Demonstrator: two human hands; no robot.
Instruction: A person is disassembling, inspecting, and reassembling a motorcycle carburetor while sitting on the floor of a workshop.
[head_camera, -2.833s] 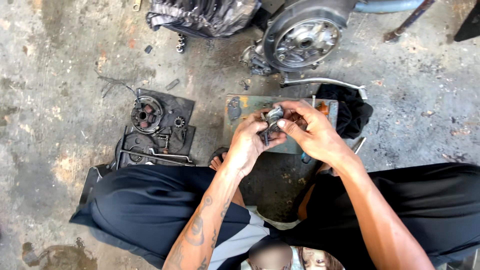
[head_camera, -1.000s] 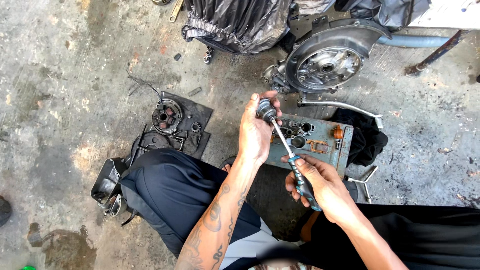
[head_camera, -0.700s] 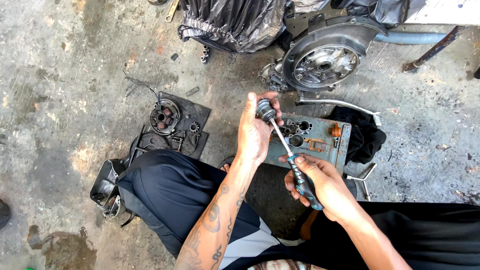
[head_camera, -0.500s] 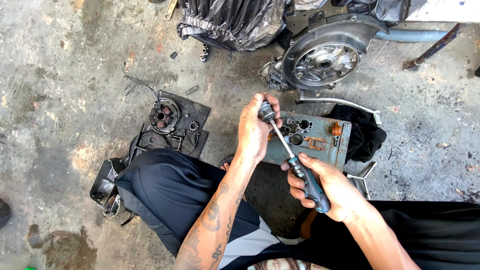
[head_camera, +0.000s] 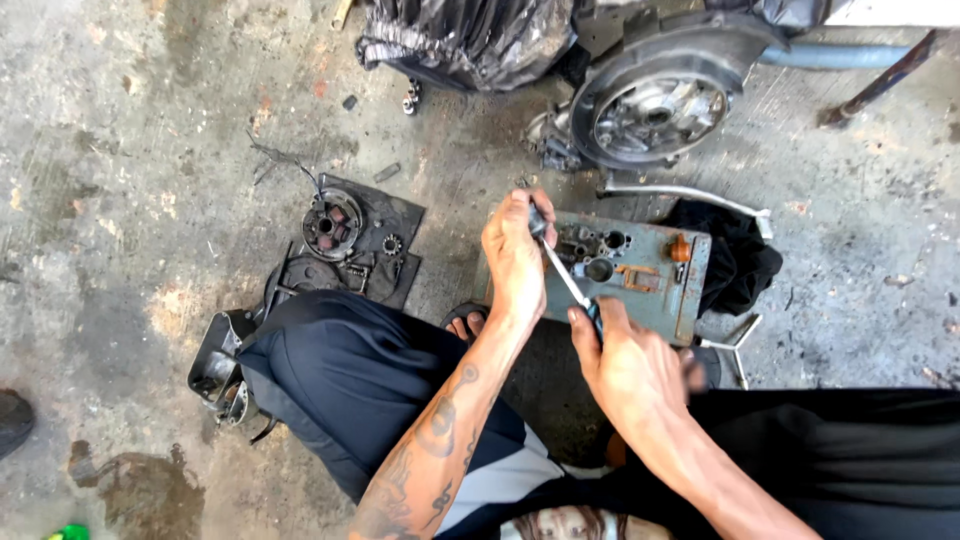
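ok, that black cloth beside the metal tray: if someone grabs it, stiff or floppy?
Probably floppy: the black cloth lies crumpled in soft folds against the metal tray. It looks light for its size and would likely drape from one corner. Unlikely to roll or tip; on the rough concrete floor it would probably drag rather than slide.

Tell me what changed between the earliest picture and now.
The hands came apart. The left hand rose with the small metal part, and the right hand drew back toward the body, gripping the handle of a screwdriver whose tip meets that part. The tool tray and the round engine part on the concrete floor stayed put.
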